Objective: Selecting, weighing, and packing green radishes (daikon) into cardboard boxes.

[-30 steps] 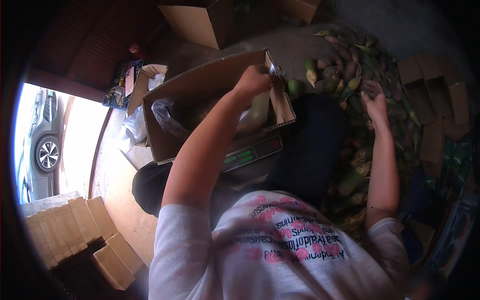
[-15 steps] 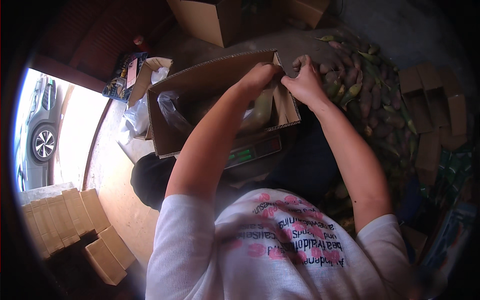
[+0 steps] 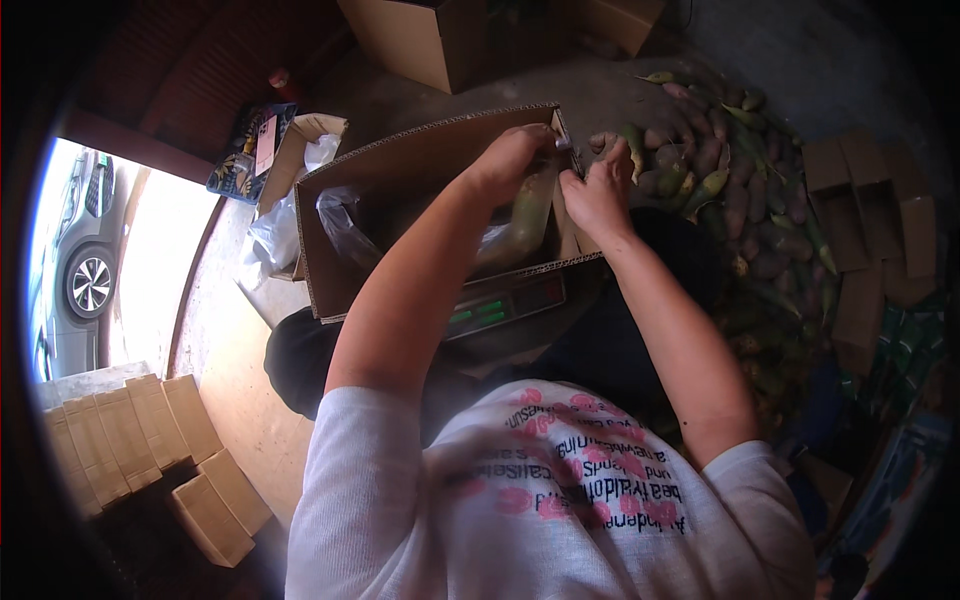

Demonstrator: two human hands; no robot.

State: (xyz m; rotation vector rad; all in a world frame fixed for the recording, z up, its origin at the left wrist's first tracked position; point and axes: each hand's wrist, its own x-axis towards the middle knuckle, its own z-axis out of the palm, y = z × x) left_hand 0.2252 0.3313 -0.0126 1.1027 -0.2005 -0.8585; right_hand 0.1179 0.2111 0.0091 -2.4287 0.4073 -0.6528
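An open cardboard box [image 3: 420, 140] stands before me, its inside partly shadowed. My left hand [image 3: 517, 160] reaches into its far right part, fingers closed at the top of a clear plastic bag [image 3: 540, 205]. Something long and pale green, apparently a root vegetable, shows through that bag. Just outside the box's right wall is my right hand [image 3: 601, 200], its fingers curled and its thumb toward the box; what it grips, if anything, is hidden. Another crumpled clear bag [image 3: 342, 222] lies at the box's left end.
Under the box is a scale [image 3: 505, 308] with green lit digits. A heap of long root vegetables [image 3: 735, 190] covers the floor at right. More cardboard boxes stand at the back [image 3: 400, 40], right [image 3: 865, 210] and lower left [image 3: 140, 430]. White bags [image 3: 275, 235] lie left of the box.
My right hand has moved down and slightly toward me along the box's right wall. The left hand stays nearly in place at the bag. The box sits slightly lower in view.
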